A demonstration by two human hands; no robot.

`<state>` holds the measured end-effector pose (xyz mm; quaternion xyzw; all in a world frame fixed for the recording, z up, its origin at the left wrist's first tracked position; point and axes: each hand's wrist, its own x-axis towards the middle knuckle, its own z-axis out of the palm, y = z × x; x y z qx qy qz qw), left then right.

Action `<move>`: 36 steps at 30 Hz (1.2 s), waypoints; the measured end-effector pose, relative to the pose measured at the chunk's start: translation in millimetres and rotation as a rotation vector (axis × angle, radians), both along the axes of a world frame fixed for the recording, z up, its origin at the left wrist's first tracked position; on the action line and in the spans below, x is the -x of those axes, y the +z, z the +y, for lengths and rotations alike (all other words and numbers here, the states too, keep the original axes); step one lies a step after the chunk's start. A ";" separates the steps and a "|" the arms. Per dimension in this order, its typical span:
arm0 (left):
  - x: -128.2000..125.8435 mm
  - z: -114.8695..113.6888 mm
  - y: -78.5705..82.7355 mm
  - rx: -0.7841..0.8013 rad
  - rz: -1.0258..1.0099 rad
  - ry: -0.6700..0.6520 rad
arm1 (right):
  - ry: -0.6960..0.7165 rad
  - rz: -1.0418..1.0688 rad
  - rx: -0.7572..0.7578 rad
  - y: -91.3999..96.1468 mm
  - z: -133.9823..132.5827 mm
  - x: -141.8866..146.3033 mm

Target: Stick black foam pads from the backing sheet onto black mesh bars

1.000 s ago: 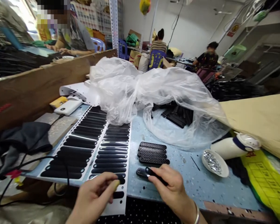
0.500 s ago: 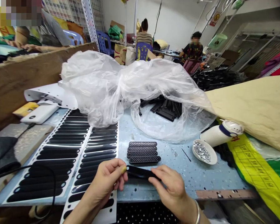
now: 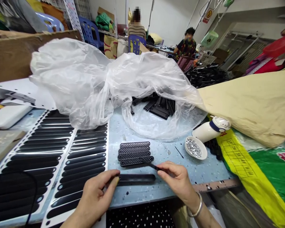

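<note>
A black cloth with white dots (image 3: 140, 218) shows below the near edge of the blue worktop (image 3: 192, 172). The left hand (image 3: 97, 191) pinches the left end of a black strip (image 3: 137, 179) between thumb and forefinger; the strip lies level, pointing right, along the near part of the worktop. The right hand (image 3: 177, 179), with a silver bracelet (image 3: 197, 209) at the wrist, is closed on the near end of a thin black piece (image 3: 150, 165), whose far end points left towards the patterned strips; whether it touches them I cannot tell.

To the left, two white sheets carry rows of black strips, the left sheet (image 3: 16, 186) and the right sheet (image 3: 83, 161) side by side, the right one partly under the left forearm. Just beyond the held strip, four black patterned strips (image 3: 135, 153) lie side by side. To their right are a thin dark stick (image 3: 179, 152) and a white bowl (image 3: 203, 155) of small silver bits (image 3: 193, 147), with a white bottle (image 3: 205, 131) lying tilted just behind it. A yellow and green sack (image 3: 242, 164) is at the right.

Farther back, a clear plastic bag (image 3: 142, 76) spreads across the worktop, with black pieces (image 3: 160, 110) at its open mouth. A beige sheet (image 3: 249, 101) lies to its right. Beyond, a person in a striped top (image 3: 136, 31) sits on a blue chair (image 3: 134, 42), and another person in a dark patterned top (image 3: 187, 47) is farther right.
</note>
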<state>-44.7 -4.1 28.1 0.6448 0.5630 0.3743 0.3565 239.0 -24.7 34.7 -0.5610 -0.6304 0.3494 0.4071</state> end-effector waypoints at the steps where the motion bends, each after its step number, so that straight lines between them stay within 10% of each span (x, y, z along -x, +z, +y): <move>1: -2.2 -2.1 -1.8 -0.015 0.004 -0.011 | 0.015 0.006 0.029 -2.5 -3.0 2.7; 13: -4.2 27.5 -3.2 -0.037 0.148 -0.005 | 0.038 -0.146 -0.301 -11.2 31.0 4.5; 36: -3.1 28.6 -8.7 0.032 0.102 -0.084 | 0.281 -0.342 -0.287 -8.2 40.7 22.2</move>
